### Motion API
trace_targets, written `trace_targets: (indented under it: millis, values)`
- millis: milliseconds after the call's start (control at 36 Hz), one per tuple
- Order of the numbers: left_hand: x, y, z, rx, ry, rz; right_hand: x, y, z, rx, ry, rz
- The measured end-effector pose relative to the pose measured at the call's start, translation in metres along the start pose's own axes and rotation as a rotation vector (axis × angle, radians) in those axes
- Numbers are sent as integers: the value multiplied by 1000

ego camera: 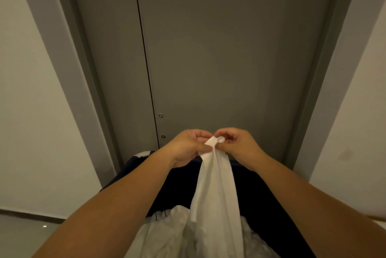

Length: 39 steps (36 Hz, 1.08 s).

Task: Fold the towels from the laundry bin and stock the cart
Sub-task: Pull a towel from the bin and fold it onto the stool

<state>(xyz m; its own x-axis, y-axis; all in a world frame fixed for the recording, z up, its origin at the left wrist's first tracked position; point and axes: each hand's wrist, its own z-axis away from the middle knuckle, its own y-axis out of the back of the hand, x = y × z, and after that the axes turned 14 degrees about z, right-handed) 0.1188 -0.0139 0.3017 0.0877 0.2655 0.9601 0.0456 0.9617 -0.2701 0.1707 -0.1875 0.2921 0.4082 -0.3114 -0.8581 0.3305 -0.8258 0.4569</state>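
Observation:
A white towel hangs in a long bunched strip from both my hands, held up at chest height. My left hand pinches its top edge from the left, and my right hand pinches the same corner from the right, fingertips almost touching. The towel's lower end runs down into a heap of white linen lying in the dark blue laundry bin below my arms. The cart is not in view.
A grey double door with a vertical seam and two small round locks stands straight ahead, close behind the bin. Pale walls flank it on both sides. A strip of glossy floor shows at the lower left.

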Motion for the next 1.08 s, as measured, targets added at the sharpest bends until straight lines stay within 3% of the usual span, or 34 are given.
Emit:
trace_targets:
  millis: [167,556,889,1083]
  values:
    - [-1,-5,-5,148,-147,64,1,0,-2,96,18,-11]
    - [0,-23,-11,110,-314,54,-9,3,-10,147,-34,139]
    - [5,-21,-15,67,-381,-245,-11,6,-11,159,-58,289]
    - [6,-21,-11,53,-415,-415,-8,5,-12,31,-53,316]
